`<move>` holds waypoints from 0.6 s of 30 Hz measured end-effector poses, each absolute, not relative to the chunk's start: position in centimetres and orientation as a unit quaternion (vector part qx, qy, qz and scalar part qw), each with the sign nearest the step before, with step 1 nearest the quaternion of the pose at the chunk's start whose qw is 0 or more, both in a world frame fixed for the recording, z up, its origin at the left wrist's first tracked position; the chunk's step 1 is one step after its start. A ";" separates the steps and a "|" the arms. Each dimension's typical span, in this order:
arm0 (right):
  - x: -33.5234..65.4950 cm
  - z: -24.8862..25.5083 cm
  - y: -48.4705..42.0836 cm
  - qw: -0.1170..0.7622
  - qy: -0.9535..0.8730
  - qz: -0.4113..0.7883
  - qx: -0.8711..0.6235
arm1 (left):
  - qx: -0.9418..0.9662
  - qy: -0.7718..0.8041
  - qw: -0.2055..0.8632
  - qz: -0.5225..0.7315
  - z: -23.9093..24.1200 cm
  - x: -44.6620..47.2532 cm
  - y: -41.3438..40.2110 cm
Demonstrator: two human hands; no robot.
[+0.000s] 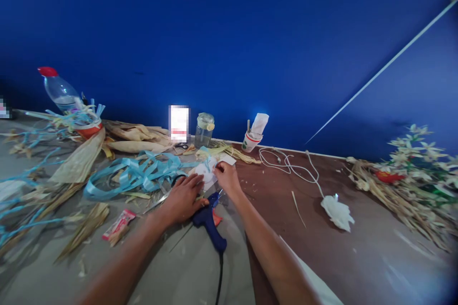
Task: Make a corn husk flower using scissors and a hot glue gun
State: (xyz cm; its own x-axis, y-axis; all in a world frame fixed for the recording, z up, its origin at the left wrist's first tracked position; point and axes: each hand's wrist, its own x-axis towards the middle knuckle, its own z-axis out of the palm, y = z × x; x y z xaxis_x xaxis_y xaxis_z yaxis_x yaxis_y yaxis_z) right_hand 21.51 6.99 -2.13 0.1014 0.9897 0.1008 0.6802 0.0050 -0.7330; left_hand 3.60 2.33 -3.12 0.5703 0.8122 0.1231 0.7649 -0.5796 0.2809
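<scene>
White piece (203,169), 1, material unclear: lies beside light-blue ribbon (143,174), between 2 hands. Left hand (184,198): fingers extended, thumb apart. Right hand (226,177): fingers bent at the piece's right side; whether they pinch it, cannot tell. Blue glue gun (209,228), 1: rests just nearer. Lidded jar (203,136), 1: stands behind.

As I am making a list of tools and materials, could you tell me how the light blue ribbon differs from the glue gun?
The ribbon is pale blue, while the glue gun is dark blue. The ribbon lies in loose loops; the glue gun is one solid body with a black cord. Both are shades of blue.
</scene>
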 end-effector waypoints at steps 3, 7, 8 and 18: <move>21.4 -2.4 7.1 0.310 -0.633 0.231 -0.671 | 0.883 0.448 0.091 0.109 -2.8 3.7 2.3; 21.4 -2.6 7.0 0.289 -0.643 0.216 -0.676 | 0.883 0.448 0.089 0.105 -2.8 3.6 2.3; 21.3 -2.6 7.0 0.285 -0.646 0.213 -0.676 | 0.883 0.447 0.090 0.106 -2.8 3.6 2.3; 21.2 -2.3 7.3 0.242 -0.672 0.199 -0.671 | 0.879 0.448 0.102 0.127 -3.1 3.6 2.5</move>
State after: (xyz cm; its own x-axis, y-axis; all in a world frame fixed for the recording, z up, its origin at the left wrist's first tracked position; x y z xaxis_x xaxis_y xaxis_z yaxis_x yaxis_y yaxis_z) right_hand 21.21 7.34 -2.33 0.0186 0.9981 0.0581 0.8061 0.0194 -0.5914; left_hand 3.55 2.46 -3.13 0.5660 0.8139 0.1310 0.7621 -0.5772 0.2934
